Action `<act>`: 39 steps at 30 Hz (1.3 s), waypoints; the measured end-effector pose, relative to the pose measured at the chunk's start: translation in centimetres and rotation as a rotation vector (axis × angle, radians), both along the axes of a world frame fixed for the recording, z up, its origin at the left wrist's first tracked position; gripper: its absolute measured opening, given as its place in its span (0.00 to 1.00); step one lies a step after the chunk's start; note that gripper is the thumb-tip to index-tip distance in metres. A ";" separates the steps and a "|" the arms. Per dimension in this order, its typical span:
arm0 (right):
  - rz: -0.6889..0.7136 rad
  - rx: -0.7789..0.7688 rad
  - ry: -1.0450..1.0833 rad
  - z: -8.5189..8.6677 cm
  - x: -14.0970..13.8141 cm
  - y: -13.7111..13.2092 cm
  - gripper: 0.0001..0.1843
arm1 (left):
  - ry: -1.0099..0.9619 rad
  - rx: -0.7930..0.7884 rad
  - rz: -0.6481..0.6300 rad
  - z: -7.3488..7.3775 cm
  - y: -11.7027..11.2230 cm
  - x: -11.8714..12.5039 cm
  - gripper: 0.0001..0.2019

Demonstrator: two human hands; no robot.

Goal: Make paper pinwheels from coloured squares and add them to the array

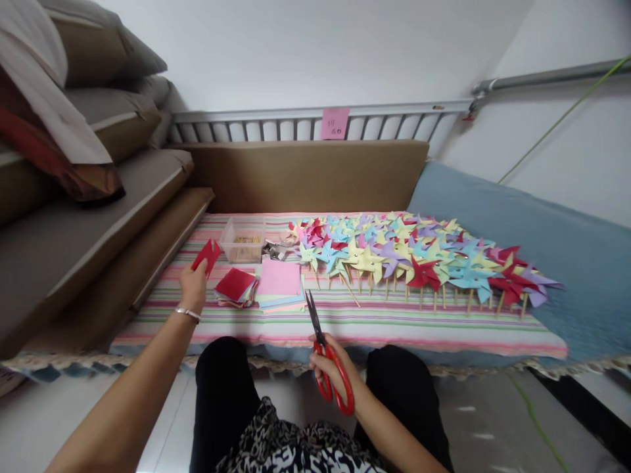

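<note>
My left hand [192,286] grips a red paper piece [208,256] with a slit at its upper end, held up left of the paper stacks. Fingers of my right hand [331,363] wrap the red handles of a pair of scissors [317,322]; the dark blades point up and away, nearly together. Between my hands lie a small stack of square papers [237,286] with red on top and larger sheets [280,278] topped with pink. Many paper pinwheels [424,274] on wooden sticks cover the right half of the striped cloth [345,332].
A clear plastic box [242,243] with small sticks stands behind the paper stacks, beside a small bag of metallic bits [274,251]. Cushions [113,197] are piled at the left. A brown padded board [305,174] stands along the back; blue fabric [517,236] slopes at the right.
</note>
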State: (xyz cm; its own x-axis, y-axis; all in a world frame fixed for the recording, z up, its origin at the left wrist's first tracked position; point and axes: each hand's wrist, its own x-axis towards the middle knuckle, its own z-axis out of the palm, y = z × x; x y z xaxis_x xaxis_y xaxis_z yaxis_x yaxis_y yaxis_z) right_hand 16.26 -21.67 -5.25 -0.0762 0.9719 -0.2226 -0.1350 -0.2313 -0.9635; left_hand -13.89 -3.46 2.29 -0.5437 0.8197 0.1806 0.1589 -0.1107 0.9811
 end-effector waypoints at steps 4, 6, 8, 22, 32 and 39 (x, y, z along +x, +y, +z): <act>-0.023 0.067 -0.034 2.0 -0.8 0.4 0.26 | -0.242 -0.004 -0.105 2.3 -4.2 2.2 0.12; -0.024 0.125 -0.041 3.6 -1.2 0.6 0.25 | -0.366 -0.076 -0.249 2.5 -7.2 4.4 0.09; -0.037 0.164 -0.025 5.1 -1.7 0.8 0.25 | -0.699 -0.223 -0.415 2.1 -10.4 7.0 0.07; -0.276 0.216 0.225 6.5 1.4 -0.8 0.23 | -1.048 -0.364 -0.813 1.2 -17.6 15.0 0.16; -0.325 0.310 0.096 8.7 0.9 -1.3 0.22 | -0.974 -0.228 -0.678 0.8 -19.2 18.6 0.08; -0.142 0.272 -0.005 8.6 0.8 -3.0 0.22 | -0.902 -0.174 -0.607 2.7 -18.8 17.0 0.12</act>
